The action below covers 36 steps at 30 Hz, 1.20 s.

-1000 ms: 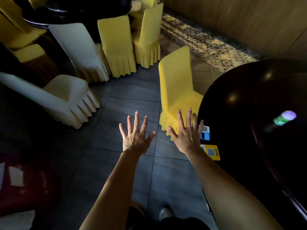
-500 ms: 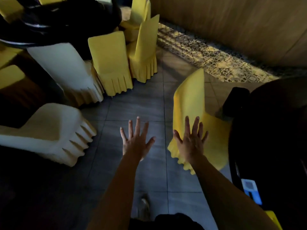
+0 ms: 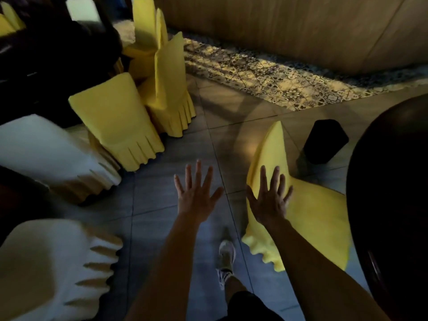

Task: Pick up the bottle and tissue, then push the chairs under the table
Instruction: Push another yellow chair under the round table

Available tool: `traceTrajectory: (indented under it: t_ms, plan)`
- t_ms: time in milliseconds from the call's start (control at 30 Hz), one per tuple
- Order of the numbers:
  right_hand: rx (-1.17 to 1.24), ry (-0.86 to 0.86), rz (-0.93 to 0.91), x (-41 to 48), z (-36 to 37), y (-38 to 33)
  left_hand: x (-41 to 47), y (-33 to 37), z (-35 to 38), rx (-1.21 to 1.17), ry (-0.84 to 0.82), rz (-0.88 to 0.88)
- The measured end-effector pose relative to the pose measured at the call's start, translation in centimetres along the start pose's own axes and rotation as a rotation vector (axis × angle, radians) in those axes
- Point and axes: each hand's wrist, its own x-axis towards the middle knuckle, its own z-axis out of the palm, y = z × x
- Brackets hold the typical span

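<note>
Both hands are spread flat, gripping nothing: left hand over floor, right hand before the yellow fabric-covered chair, now closer beside the dark round surface. Bottle and tissue out of view.

This was a dim restaurant or banquet hall. Chairs in pleated yellow fabric covers and white pleated covers crowded the left half of the frame around a dark round table at upper left. Another dark round glossy table filled the right edge. Grey floor tiles met a patterned tile strip below a wood-panelled wall at the top.
</note>
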Motion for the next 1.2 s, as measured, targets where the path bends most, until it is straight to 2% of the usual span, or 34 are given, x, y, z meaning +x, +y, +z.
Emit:
traceTrajectory:
  t_ms: [100,233,333,467,633,733,833,933,1033,1100,1200]
  plan:
    - [0.067,-0.05,0.103,5.3,1.3,-1.1,7.3,0.4,-0.8,0.049,-0.04,0.069]
    - [0.21,-0.099,0.294,10.5,2.3,-1.8,17.2,2.8,-2.5,0.063,-0.045,0.27]
    - [0.314,-0.108,0.439,11.7,3.0,-1.8,23.2,6.3,-3.1,0.079,-0.001,0.484]
    - [0.422,-0.072,0.573,11.9,3.9,-2.0,28.8,12.6,-2.1,0.172,0.0,0.872]
    - [0.503,-0.015,0.686,12.6,4.7,-1.7,32.7,17.9,1.2,0.321,-0.149,1.334]
    - [0.483,-0.024,0.649,12.7,4.2,-0.9,35.0,18.7,2.6,0.383,-0.254,1.476]
    - [0.479,0.015,0.71,12.5,3.6,-1.3,36.0,18.8,3.4,0.348,-0.334,1.546]
    - [0.43,0.072,0.897,12.2,3.5,-3.7,36.9,17.6,3.7,0.289,-0.368,1.647]
    - [0.246,0.271,1.184,13.9,4.7,-8.6,39.2,16.4,4.0,0.272,-0.352,1.83]
    - [0.112,0.39,1.349,16.5,5.6,-11.6,40.6,16.1,3.7,0.234,-0.335,1.879]
    - [0.09,0.421,1.565,21.3,6.1,-14.4,42.2,15.5,3.4,0.242,-0.339,1.94]
